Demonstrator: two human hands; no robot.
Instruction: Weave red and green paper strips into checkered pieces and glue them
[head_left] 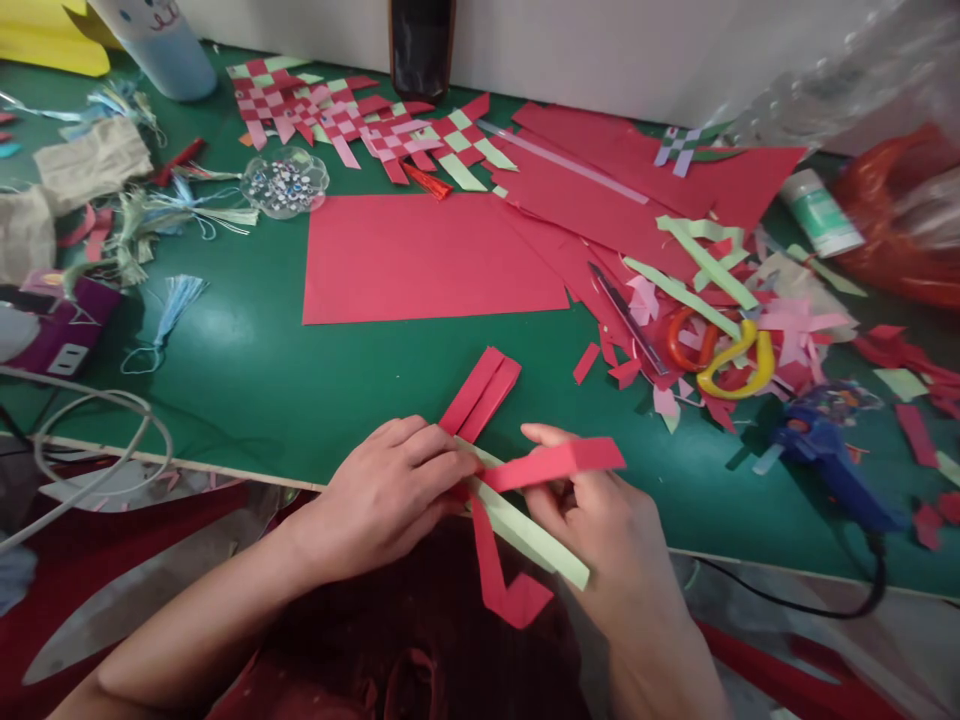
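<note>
Left hand [405, 490]: its fingers were closed on the crossing of red and pale green paper strips, which lay mostly hidden beneath them; a slackened grip could have let the weave slip apart.
Right hand [604, 520]: its fingers curled behind a long, flat, creased red paper strip [562, 463]; whether they pinched it, I could not tell.
Pale green folded paper strip [532, 540]: slanted from the left fingertips towards the right hand; a hard tug probably risked buckling it.
Bent red paper tail [491, 570]: hung loose below the left fingertips, liable to snag under a sweeping hand.
Paired flat red paper ends [480, 392]: jutted beyond the left fingers; uneven pulling could have skewed them.
</note>
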